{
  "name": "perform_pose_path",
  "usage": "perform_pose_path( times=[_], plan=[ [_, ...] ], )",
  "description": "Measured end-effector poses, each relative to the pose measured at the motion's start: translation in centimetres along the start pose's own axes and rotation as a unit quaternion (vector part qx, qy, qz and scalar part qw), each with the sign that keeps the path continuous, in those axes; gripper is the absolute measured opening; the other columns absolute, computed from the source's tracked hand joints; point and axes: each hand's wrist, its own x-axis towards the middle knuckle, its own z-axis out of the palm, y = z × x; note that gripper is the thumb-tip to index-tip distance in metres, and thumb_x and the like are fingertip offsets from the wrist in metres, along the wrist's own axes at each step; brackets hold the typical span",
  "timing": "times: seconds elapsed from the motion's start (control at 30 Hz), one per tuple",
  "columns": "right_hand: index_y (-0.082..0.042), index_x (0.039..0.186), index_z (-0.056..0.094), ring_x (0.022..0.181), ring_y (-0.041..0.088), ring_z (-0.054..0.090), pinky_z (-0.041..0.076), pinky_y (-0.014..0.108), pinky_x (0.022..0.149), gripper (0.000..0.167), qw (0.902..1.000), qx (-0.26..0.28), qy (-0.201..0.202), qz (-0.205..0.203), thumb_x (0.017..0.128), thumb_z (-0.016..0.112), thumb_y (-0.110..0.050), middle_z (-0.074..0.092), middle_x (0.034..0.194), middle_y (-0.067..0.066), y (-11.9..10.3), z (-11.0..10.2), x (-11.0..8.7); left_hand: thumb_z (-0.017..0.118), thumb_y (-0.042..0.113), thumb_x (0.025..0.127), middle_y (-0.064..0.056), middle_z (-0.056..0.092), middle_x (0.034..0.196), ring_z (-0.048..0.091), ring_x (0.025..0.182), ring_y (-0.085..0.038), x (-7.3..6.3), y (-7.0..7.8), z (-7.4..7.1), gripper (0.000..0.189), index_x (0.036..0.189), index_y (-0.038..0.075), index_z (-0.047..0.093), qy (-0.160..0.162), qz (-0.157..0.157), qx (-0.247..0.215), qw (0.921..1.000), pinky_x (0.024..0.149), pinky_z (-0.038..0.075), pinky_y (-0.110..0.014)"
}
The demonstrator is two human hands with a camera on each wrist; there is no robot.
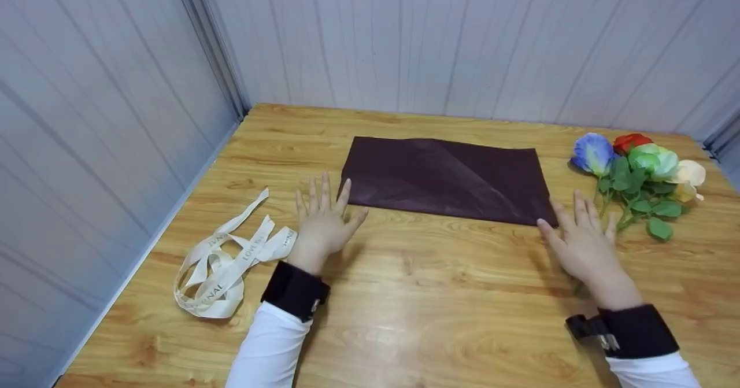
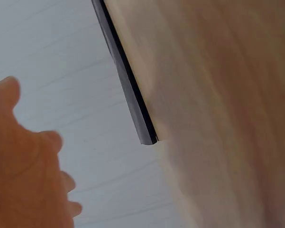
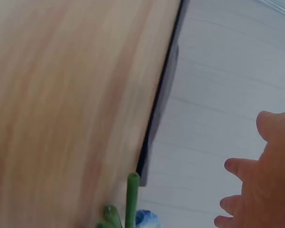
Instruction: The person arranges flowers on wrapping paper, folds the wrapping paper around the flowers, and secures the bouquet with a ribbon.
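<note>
1. Step in hand, as I judge it from my remote seat: setting up at the folded dark plum sheet (image 1: 445,180). It lies at centre of the head frame, flat on the table (image 1: 393,318).
2. Grip: the left hand (image 1: 325,229) is spread wide near the sheet's left end, holding nothing. The right hand (image 1: 588,246) is likewise splayed and unloaded at its lower right corner. Shadows suggest both are raised (contact at that right corner I cannot tell from my feeds).
3. Next move, my reading: handling the sheet would call for bringing finger and thumb together on an edge, gently, as it looks thin.
4. Sheet: smooth, faintly glossy, roughly oblong, with pale diagonal creases; paper or film, I can't say which.
5. Ribbon (image 1: 231,272), left of frame: cream, flat, loosely looped, printed with dark capitals, ends twisted.
6. Right of frame: blue flower (image 1: 593,154), red flower (image 1: 631,142), pale green flower (image 1: 653,161) and cream flower (image 1: 689,174), petals ruffled and fabric-like (artificial, I suspect). Right wrist feed catches a smooth green stem (image 3: 132,199) at lower centre.
7. Tabletop: yellow-brown wood grain, slight sheen.
</note>
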Motion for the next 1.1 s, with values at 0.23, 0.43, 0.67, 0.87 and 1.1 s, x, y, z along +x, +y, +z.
perform_pose_path(
  times=[0.23, 0.43, 0.67, 0.87, 1.1],
  plan=[
    [-0.007, 0.152, 0.016, 0.138, 0.054, -0.002, -0.01, 0.071, 0.102, 0.074, 0.9954, -0.028, -0.091, -0.006, 0.098, 0.026, -0.058, -0.003, 0.152, 0.035, 0.1, 0.7, 1.8, 0.026, 0.06, 0.097, -0.016, -0.021, 0.155, -0.02, 0.142, -0.039, 0.8, 0.2, 0.4, 0.07, 0.153, 0.024, 0.005, -0.06, 0.003, -0.028, 0.9978, 0.111, -0.013, -0.057],
    [-0.009, 0.152, 0.014, 0.137, 0.055, 0.0, -0.007, 0.071, 0.103, 0.075, 0.9907, -0.033, -0.13, -0.022, 0.098, 0.029, -0.057, -0.005, 0.153, 0.033, -0.2, 1.3, 3.0, 0.025, 0.06, 0.097, -0.018, -0.015, 0.157, -0.014, 0.144, -0.038, 1.8, 0.2, 0.4, 0.07, 0.154, 0.025, 0.005, -0.105, 0.003, -0.009, 0.9944, 0.113, -0.009, -0.056],
    [-0.009, 0.152, 0.015, 0.137, 0.055, 0.0, -0.008, 0.069, 0.104, 0.074, 0.9842, -0.041, -0.17, -0.024, 0.098, 0.03, -0.057, -0.004, 0.152, 0.034, -0.5, 1.9, 3.7, 0.024, 0.059, 0.098, -0.015, -0.019, 0.157, -0.018, 0.144, -0.033, 2.8, 0.2, 0.8, 0.068, 0.153, 0.026, 0.002, -0.157, 0.001, -0.006, 0.9875, 0.115, -0.007, -0.053],
    [-0.009, 0.152, 0.016, 0.137, 0.056, 0.0, -0.006, 0.07, 0.104, 0.073, 0.9794, -0.042, -0.196, -0.019, 0.098, 0.029, -0.057, -0.002, 0.152, 0.034, -0.6, 2.3, 3.9, 0.026, 0.058, 0.098, -0.012, -0.013, 0.158, -0.016, 0.145, -0.031, 3.3, 1.2, 1.1, 0.067, 0.153, 0.025, 0.005, -0.191, 0.006, 0.014, 0.9814, 0.116, -0.005, -0.052],
    [-0.007, 0.151, 0.019, 0.136, 0.057, 0.001, -0.001, 0.073, 0.102, 0.075, 0.9763, -0.028, -0.214, -0.02, 0.097, 0.03, -0.058, 0.002, 0.151, 0.035, -0.9, 2.1, 3.6, 0.029, 0.058, 0.097, -0.014, -0.004, 0.159, -0.007, 0.146, -0.032, 3.0, 1.6, 1.2, 0.068, 0.153, 0.023, 0.01, -0.215, -0.004, 0.007, 0.9766, 0.116, -0.003, -0.05]
  ],
)
